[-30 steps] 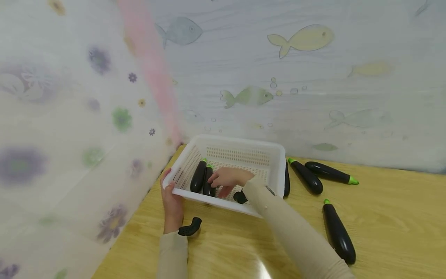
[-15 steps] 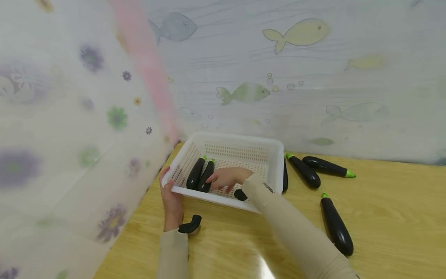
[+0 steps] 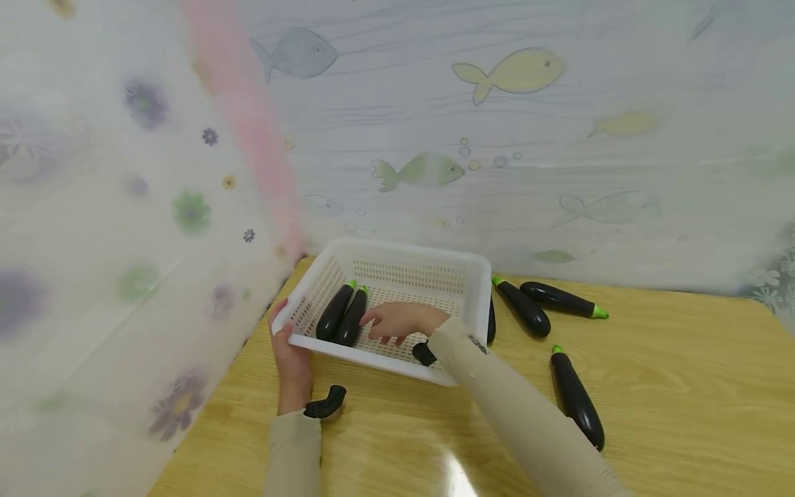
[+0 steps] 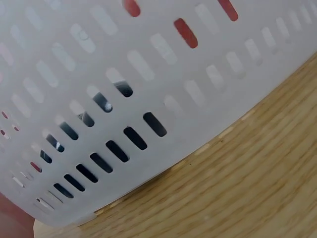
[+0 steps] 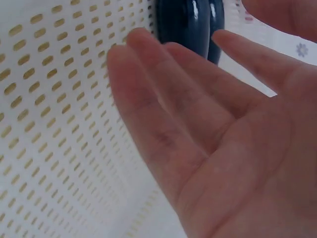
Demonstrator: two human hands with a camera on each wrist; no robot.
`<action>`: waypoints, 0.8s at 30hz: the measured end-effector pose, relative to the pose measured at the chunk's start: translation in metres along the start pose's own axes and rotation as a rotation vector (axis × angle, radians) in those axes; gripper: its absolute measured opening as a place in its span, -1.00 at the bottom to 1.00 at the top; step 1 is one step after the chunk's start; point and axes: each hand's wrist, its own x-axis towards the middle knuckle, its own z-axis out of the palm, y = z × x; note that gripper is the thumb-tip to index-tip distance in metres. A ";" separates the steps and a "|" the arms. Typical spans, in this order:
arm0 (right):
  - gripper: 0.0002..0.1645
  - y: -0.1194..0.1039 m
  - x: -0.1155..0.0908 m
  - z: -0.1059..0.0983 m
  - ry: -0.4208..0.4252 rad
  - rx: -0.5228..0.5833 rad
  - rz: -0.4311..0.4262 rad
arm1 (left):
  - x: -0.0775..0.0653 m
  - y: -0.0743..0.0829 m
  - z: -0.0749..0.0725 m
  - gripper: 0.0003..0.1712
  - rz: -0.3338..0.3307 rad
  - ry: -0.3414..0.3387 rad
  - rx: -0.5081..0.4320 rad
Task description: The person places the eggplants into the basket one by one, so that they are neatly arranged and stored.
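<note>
A white perforated plastic basket [image 3: 373, 355] stands on the table, with two dark eggplants [image 3: 336, 312] side by side near its left wall. My left hand [image 3: 293, 359] grips the rim at the front left corner. Inside the basket, my right hand [image 3: 404, 321] hovers just right of the nearer eggplant [image 3: 352, 321]. In the right wrist view its fingers [image 5: 153, 114] are extended and nothing lies in the palm; dark eggplants [image 5: 183, 25] show beyond the fingertips. The left wrist view shows the basket's slotted wall [image 4: 218, 49], with dark shapes behind the lower slots.
To the basket's right, several more eggplants lie on the wooden table [image 3: 683, 386]: one against the basket wall [image 3: 491, 323], two at the back [image 3: 524, 310] [image 3: 559, 298], and one nearer the front [image 3: 577, 400]. A fish-patterned curtain [image 3: 428, 124] hangs behind; a flowered one [image 3: 124, 276] bounds the left.
The nearer eggplant in the basket now slants with its lower end further left. My right hand has drawn slightly right, away from it. My left hand keeps its grip; the whole view has shifted.
</note>
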 end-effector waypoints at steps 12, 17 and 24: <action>-0.45 -0.002 -0.020 -0.005 0.050 -0.093 -0.010 | -0.005 0.001 0.004 -0.46 -0.002 0.033 0.020; -0.46 -0.004 -0.038 -0.013 0.111 -0.116 -0.055 | -0.004 0.000 0.005 -0.46 0.017 0.060 0.023; -0.48 -0.004 -0.069 -0.010 0.283 -0.076 -0.168 | -0.007 -0.003 0.008 -0.42 0.067 0.076 -0.022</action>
